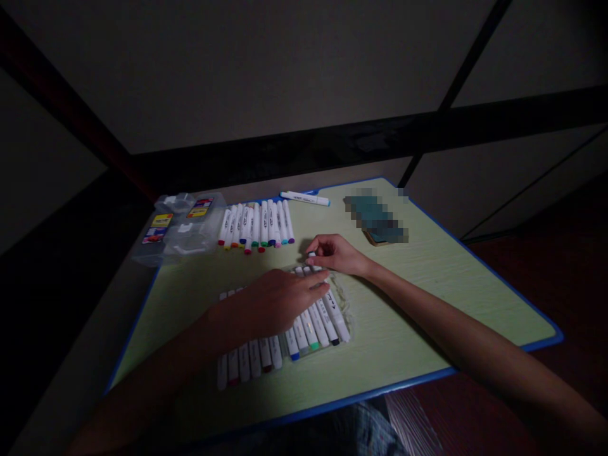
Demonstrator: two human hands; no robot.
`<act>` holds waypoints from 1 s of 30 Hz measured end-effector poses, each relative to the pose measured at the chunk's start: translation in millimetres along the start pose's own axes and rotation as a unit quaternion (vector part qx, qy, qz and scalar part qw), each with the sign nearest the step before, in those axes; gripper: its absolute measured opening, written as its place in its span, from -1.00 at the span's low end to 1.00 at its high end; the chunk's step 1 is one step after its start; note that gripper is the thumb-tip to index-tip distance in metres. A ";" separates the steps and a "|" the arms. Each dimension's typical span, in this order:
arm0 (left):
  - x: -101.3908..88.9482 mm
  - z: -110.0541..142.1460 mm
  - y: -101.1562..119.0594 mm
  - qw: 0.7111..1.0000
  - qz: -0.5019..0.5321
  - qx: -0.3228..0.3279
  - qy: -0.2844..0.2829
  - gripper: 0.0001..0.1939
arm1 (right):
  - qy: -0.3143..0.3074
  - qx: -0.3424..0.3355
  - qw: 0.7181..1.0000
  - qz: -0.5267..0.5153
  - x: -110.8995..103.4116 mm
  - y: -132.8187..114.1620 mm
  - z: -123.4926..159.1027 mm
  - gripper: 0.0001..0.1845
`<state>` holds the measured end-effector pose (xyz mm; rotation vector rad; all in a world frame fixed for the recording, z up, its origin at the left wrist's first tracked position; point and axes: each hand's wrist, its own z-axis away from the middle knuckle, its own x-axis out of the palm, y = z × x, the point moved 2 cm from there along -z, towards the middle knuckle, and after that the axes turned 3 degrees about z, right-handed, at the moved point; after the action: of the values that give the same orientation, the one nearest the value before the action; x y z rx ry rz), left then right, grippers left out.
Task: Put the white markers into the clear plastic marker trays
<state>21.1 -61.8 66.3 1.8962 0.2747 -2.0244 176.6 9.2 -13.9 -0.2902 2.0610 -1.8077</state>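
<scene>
A row of white markers with coloured caps [304,332] lies in a clear tray near the front of the pale green table [427,297]. My left hand [278,301] rests flat on this row, fingers stretched out over the markers. My right hand [335,253] is at the far end of the row, its fingers pinched round the top of one marker. A second row of markers [256,225] lies side by side further back.
A clear plastic case [180,228] with coloured labels sits at the table's far left corner. A single marker [304,198] lies at the far edge. A blurred dark flat object [377,218] lies at the back right. The room around is dark.
</scene>
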 end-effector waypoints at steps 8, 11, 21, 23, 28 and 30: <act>1.8 7.8 23.9 0.991 0.076 0.084 -0.078 -0.41 | 0.000 0.016 1.000 0.012 0.3 -3.8 0.9 -0.65; 6.7 9.1 26.7 0.992 0.070 0.088 -0.055 -0.38 | -0.003 0.018 1.000 0.016 0.7 -3.1 0.9 -0.66; 12.8 7.4 40.8 0.998 -0.012 0.058 -0.027 -0.55 | -0.002 -0.008 1.000 -0.001 -3.2 -4.3 1.1 -0.67; 12.8 6.0 40.3 0.997 -0.004 0.063 -0.039 -0.55 | -0.004 -0.012 1.000 -0.006 -4.2 -4.8 1.6 -0.67; 8.8 4.4 35.3 0.996 0.026 0.063 -0.056 -0.51 | -0.013 -0.010 1.000 -0.015 -4.3 -5.4 2.0 -0.67; 8.0 3.9 34.5 0.995 0.033 0.062 -0.067 -0.48 | -0.017 -0.009 1.000 -0.024 -3.5 -6.0 1.9 -0.67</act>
<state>30.4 -96.0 62.0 1.8023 0.0528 -2.1572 180.0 8.0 -7.7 -0.3754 2.0653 -1.7995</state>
